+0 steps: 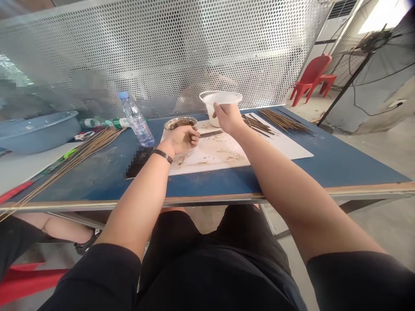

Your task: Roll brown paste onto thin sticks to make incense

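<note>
My left hand (183, 140) is curled shut just in front of a shallow metal bowl (180, 123) holding brown paste. A bundle of dark sticks (211, 134) runs rightward out of its fingers. My right hand (228, 119) has its fingers bunched against a white plastic tub (220, 98), partly hiding the tub's front. Beneath both hands lies a stained white sheet (207, 162) on the blue table (81, 172). To the right of my right hand, thin brown sticks (257, 125) lie on the sheet.
Long sticks (87, 149) lie at the table's left. Behind them stand a water bottle (136, 120) and a blue basin (35, 131). A perforated metal screen (162, 52) rises behind the table. Another person's leg (55, 226) shows below the table's left edge.
</note>
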`<state>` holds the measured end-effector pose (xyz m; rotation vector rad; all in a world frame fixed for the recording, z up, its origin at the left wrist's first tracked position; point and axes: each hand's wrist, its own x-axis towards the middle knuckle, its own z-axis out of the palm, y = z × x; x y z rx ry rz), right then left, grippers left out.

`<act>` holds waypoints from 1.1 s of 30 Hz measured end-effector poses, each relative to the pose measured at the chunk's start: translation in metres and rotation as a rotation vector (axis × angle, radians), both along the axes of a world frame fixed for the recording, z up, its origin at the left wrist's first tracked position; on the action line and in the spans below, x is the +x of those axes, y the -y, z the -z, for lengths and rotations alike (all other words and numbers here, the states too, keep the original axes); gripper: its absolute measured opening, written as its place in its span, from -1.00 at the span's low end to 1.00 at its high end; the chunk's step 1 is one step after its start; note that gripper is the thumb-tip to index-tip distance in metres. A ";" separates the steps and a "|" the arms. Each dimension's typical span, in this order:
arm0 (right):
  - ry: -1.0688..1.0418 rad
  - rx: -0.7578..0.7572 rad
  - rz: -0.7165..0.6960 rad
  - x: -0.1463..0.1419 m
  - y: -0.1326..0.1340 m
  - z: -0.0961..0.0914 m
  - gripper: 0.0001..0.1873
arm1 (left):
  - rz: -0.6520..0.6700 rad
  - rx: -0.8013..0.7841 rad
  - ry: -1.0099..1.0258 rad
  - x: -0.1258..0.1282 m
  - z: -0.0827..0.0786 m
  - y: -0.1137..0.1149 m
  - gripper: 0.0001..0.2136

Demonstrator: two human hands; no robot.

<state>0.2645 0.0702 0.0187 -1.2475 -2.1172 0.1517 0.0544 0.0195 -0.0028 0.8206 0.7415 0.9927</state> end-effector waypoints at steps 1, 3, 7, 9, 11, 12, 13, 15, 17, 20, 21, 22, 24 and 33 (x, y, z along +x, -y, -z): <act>-0.093 -0.020 -0.020 -0.001 0.003 -0.001 -0.26 | -0.018 -0.041 -0.041 0.001 0.001 -0.001 -0.77; -0.245 -0.091 -0.064 -0.004 0.007 -0.003 -0.22 | -0.036 -0.112 -0.095 0.002 0.004 -0.004 -0.76; -0.368 -0.291 -0.233 -0.008 0.014 -0.003 -0.23 | -0.043 -0.133 -0.237 0.004 0.009 -0.007 -0.78; -0.401 -0.352 -0.277 -0.010 0.014 -0.003 -0.28 | -0.057 -0.074 -0.321 0.004 0.010 -0.007 -0.77; -0.428 -0.369 -0.273 -0.010 0.012 -0.002 -0.33 | -0.082 0.010 -0.390 0.005 0.010 -0.006 -0.75; -0.445 -0.362 -0.257 -0.009 0.009 -0.001 -0.36 | -0.099 0.049 -0.424 0.005 0.009 -0.004 -0.74; -0.464 -0.347 -0.234 -0.009 0.006 0.000 -0.37 | -0.114 0.079 -0.456 0.005 0.009 -0.003 -0.73; -0.506 -0.305 -0.177 -0.007 -0.001 0.003 -0.40 | -0.122 0.106 -0.507 0.006 0.007 -0.001 -0.73; -0.554 -0.258 -0.119 -0.006 -0.007 0.005 -0.44 | -0.082 0.106 -0.529 0.005 0.006 0.001 -0.73; -0.632 -0.201 -0.085 -0.007 -0.009 0.006 -0.57 | -0.009 0.117 -0.528 0.005 0.005 0.003 -0.72; -0.652 -0.188 -0.096 -0.008 -0.008 0.005 -0.62 | 0.005 0.124 -0.531 0.005 0.005 0.003 -0.72; -0.660 -0.179 -0.118 -0.009 -0.005 0.004 -0.67 | 0.015 0.132 -0.533 0.005 0.006 0.003 -0.72; -0.636 -0.178 -0.187 -0.012 0.002 0.000 -0.72 | 0.024 0.147 -0.531 0.006 0.006 0.004 -0.71; -0.610 -0.204 -0.422 -0.017 0.012 0.000 -0.65 | 0.109 0.189 -0.464 0.005 0.008 0.001 -0.75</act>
